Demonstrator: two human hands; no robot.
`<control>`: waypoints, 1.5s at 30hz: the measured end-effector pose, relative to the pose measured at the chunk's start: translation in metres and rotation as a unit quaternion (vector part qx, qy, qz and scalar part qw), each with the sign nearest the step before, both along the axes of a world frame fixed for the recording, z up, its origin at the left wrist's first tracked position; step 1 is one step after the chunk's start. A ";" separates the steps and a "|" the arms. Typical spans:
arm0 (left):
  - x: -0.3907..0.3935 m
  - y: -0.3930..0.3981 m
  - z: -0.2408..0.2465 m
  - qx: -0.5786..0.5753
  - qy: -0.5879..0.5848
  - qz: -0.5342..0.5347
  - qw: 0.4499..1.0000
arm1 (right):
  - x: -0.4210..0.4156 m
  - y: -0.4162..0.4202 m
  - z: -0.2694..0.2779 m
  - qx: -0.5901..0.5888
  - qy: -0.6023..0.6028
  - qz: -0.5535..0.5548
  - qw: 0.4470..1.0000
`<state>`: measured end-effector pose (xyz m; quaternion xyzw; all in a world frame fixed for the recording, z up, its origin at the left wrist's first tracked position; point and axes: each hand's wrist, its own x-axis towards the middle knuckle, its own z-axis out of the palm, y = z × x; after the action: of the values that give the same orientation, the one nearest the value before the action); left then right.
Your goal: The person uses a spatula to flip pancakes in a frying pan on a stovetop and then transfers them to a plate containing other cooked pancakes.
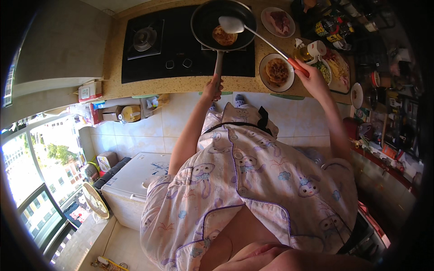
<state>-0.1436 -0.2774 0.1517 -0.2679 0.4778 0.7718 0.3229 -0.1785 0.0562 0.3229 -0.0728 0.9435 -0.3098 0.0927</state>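
Observation:
My left hand [213, 88] grips the handle of a dark frying pan [206, 30] over the right side of the cooktop. Inside the pan lies a browned flatbread [224, 36]. In my right hand [310, 76] is the orange handle of a metal spatula [231, 25]. The blade hangs over the pan and covers the upper edge of the flatbread; whether they touch I cannot tell. To the right of the cooktop, just left of my right hand, a dark-rimmed white plate [263, 73] bears another browned flatbread [277, 70].
The black gas cooktop [179, 37] has a bare burner [144, 39] at left. A plate of raw meat [278, 21] sits behind the flatbread plate. Beyond my right hand are an oil container [305, 52], a bowl of chopped greens [324, 69], a loaded cutting board [340, 71] and several sauce bottles [334, 30].

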 end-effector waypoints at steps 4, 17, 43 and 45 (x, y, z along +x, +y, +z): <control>0.000 -0.001 -0.003 -0.002 0.000 -0.004 1.000 | 0.009 -0.039 0.042 0.157 -0.017 0.052 0.986; 0.000 0.000 -0.007 -0.003 0.005 -0.004 1.000 | -0.002 -0.057 0.000 0.207 0.097 0.089 0.969; 0.000 0.000 -0.011 0.012 0.000 0.005 1.000 | -0.016 -0.042 -0.046 0.027 -0.064 -0.084 0.994; 0.000 -0.001 -0.011 0.010 0.003 0.004 1.000 | -0.020 -0.043 -0.053 0.004 -0.051 -0.082 0.995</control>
<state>-0.1436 -0.2780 0.1410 -0.2640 0.4698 0.7787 0.3213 -0.1985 0.0132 0.2703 0.0215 0.9414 -0.3164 0.1154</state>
